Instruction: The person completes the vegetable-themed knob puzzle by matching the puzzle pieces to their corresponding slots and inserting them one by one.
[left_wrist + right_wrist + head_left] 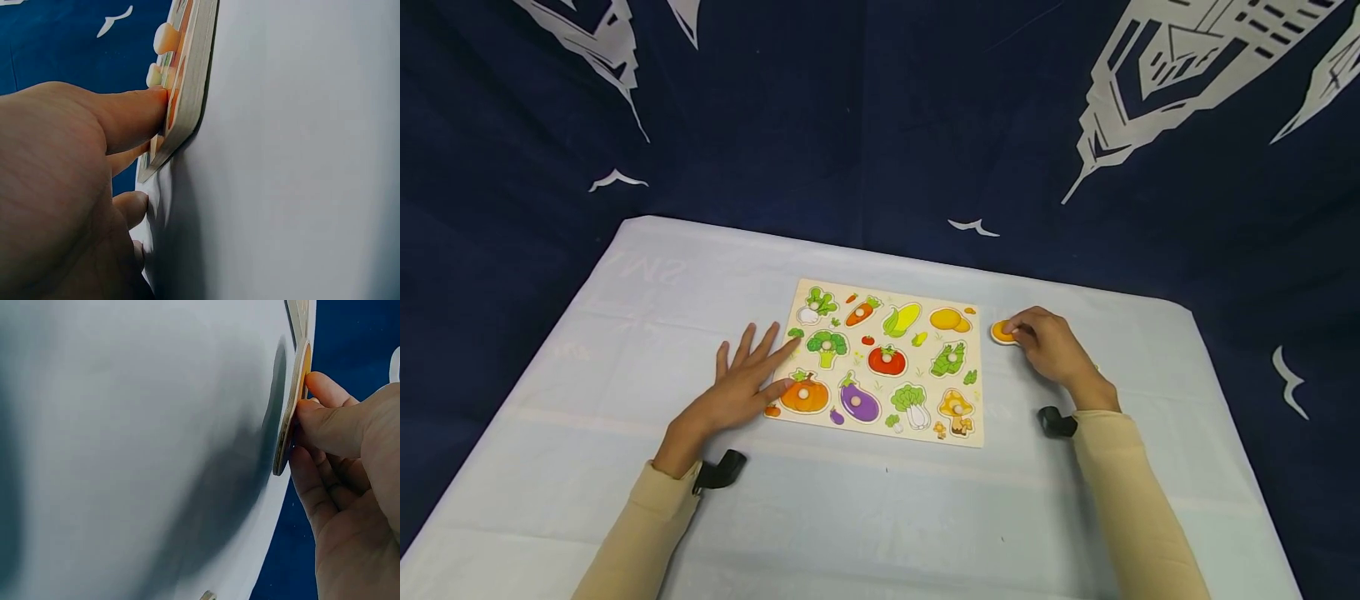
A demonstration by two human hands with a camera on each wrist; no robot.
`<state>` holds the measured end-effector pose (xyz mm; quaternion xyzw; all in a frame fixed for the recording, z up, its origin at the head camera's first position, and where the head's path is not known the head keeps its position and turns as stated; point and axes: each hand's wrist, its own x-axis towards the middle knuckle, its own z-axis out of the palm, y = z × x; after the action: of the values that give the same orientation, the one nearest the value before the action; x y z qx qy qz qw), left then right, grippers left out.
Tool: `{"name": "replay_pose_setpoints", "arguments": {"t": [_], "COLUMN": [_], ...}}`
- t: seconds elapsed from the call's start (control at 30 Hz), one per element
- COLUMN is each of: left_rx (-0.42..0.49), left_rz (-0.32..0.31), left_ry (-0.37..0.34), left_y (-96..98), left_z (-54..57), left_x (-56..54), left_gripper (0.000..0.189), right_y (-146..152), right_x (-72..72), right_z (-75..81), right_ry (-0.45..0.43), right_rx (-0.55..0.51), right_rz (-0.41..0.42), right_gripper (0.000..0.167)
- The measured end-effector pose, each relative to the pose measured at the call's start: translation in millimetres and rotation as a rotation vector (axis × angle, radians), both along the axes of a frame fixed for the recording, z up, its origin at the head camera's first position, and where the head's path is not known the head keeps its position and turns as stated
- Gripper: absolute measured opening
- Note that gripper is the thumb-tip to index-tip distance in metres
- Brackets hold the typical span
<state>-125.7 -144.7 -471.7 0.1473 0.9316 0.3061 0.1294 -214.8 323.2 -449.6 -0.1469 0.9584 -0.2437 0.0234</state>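
Note:
A wooden vegetable puzzle board (917, 367) lies on the table with knobbed pieces such as a tomato (887, 361), a pumpkin (805, 393) and an eggplant (859, 402) in their places. My left hand (737, 390) rests at its left edge, fingers spread; the thumb and index finger lie over the board. Beyond the board's right edge, my right hand (1051, 346) pinches a yellow-orange puzzle piece (1002, 332) between thumb and fingers. In the right wrist view this piece (292, 406) is tilted above its shadow. The fingers hide part of its face.
The potato spot (950, 320) at the board's upper right shows its picture with no knob. A small part of another object (1098, 367) peeks out beside the right wrist. White cloth (850, 517) covers the table, and a dark blue curtain (850, 125) hangs behind it.

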Motion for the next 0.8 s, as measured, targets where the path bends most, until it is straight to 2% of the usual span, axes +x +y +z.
{"name": "replay_pose_setpoints", "arguments": {"t": [0.43, 0.8], "left_rx": [0.006, 0.0], "left_rz": [0.001, 0.0], "left_ry": [0.007, 0.007], "left_y": [1.3, 0.5], "left_z": [0.3, -0.2], "left_x": [0.8, 0.6], "left_gripper": [0.064, 0.064], "right_y": [-15, -29], "right_x": [-4.6, -8.4], "right_z": [2.3, 2.3], "right_ry": [-0.033, -0.025], "right_rx": [-0.007, -0.004], "right_rz": [0.024, 0.061], "right_gripper": [0.016, 0.016]}}
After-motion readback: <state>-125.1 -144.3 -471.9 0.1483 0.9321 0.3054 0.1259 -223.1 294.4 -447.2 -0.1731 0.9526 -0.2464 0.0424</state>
